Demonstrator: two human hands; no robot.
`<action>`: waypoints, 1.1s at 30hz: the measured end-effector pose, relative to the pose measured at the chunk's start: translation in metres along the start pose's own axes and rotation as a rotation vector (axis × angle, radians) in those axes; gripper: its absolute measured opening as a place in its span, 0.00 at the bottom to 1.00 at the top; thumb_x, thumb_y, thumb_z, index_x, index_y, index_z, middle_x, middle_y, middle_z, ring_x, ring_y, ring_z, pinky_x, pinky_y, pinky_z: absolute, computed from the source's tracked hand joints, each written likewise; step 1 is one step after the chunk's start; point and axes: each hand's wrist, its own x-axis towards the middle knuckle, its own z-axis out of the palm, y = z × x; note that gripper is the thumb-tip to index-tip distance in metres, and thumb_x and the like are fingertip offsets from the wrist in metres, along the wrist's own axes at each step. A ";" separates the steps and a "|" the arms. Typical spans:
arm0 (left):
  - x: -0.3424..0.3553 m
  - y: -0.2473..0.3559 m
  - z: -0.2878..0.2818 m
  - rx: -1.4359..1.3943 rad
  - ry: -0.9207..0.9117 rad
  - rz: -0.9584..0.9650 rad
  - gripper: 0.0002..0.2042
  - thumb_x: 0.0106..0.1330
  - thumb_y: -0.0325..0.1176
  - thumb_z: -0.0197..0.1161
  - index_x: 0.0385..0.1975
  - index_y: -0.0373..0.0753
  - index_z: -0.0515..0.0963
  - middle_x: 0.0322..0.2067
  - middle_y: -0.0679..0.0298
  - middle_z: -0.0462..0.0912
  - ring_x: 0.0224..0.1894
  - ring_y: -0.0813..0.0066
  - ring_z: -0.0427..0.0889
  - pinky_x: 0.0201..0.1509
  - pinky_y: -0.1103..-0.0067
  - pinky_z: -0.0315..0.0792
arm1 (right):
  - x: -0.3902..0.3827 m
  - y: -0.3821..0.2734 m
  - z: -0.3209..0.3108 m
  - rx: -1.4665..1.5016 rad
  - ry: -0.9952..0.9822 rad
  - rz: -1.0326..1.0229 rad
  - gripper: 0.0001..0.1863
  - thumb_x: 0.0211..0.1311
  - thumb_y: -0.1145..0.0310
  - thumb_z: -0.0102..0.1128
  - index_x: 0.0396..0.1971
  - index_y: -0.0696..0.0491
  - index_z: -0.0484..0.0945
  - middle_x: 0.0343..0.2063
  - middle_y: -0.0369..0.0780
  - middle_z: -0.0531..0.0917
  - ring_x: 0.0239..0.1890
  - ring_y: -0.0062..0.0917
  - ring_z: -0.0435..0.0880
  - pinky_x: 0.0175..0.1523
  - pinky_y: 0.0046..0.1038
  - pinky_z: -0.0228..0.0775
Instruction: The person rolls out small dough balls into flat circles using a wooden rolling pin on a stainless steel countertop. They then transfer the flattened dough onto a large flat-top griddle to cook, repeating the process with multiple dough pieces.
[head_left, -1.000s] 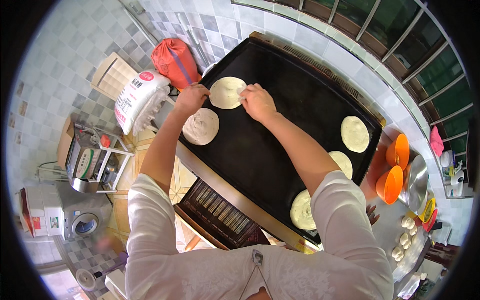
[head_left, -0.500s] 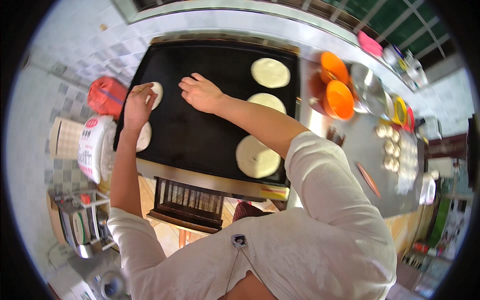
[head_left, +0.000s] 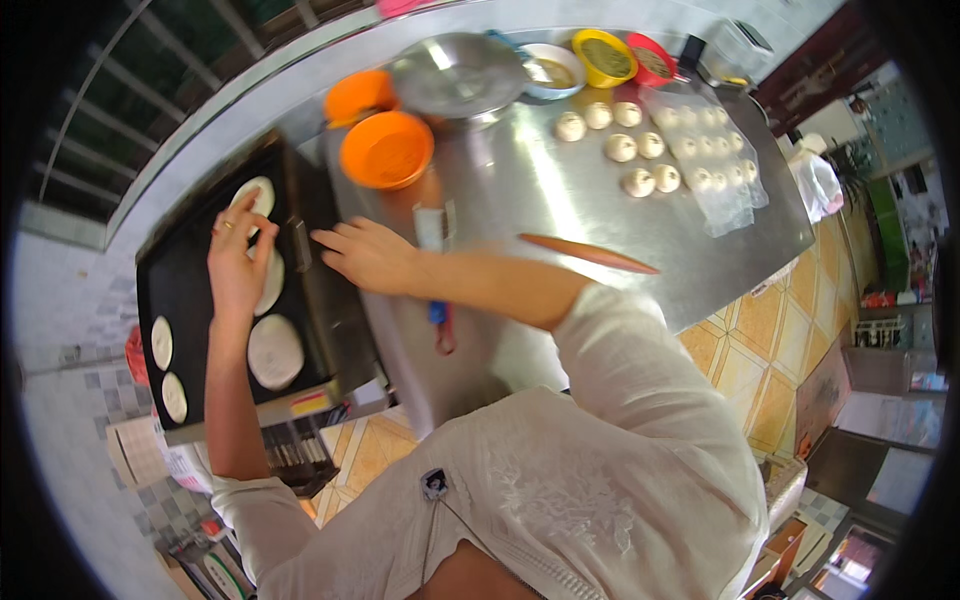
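My left hand (head_left: 238,262) is above the black griddle (head_left: 205,265), fingers loosely bent, thumb apart from them, nothing seen in the grip. Beneath and beside it lie flat dough rounds: one at the far end (head_left: 257,198), one partly hidden by the hand (head_left: 269,283), and a larger one nearer me (head_left: 275,352). Two smaller rounds, an upper one (head_left: 162,343) and a lower one (head_left: 174,398), lie along the griddle's left side. My right hand (head_left: 368,256), empty with fingers stretched, hovers where the griddle's right edge meets the steel table (head_left: 500,190). A scraper with a blue and red handle (head_left: 438,315) lies partly under that forearm.
A brown rolling pin (head_left: 590,253) lies on the table. Several dough balls (head_left: 621,148) sit farther right, some under clear plastic film (head_left: 735,205). Along the back stand an orange bowl (head_left: 387,150), a steel basin (head_left: 458,75), a white bowl (head_left: 552,72), and yellow (head_left: 604,58) and red bowls (head_left: 652,60).
My view has turned right toward the steel table. The left hand has left the small round at the griddle's left; the right hand has moved from above the griddle to its right edge.
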 end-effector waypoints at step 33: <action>-0.048 0.343 0.274 -0.046 -0.941 -0.511 0.30 0.49 0.42 0.77 0.54 0.41 0.76 0.53 0.53 0.76 0.55 0.48 0.76 0.58 0.62 0.73 | -0.465 0.103 -0.130 -0.095 0.093 0.901 0.21 0.60 0.68 0.63 0.54 0.55 0.76 0.58 0.39 0.77 0.61 0.33 0.74 0.61 0.38 0.64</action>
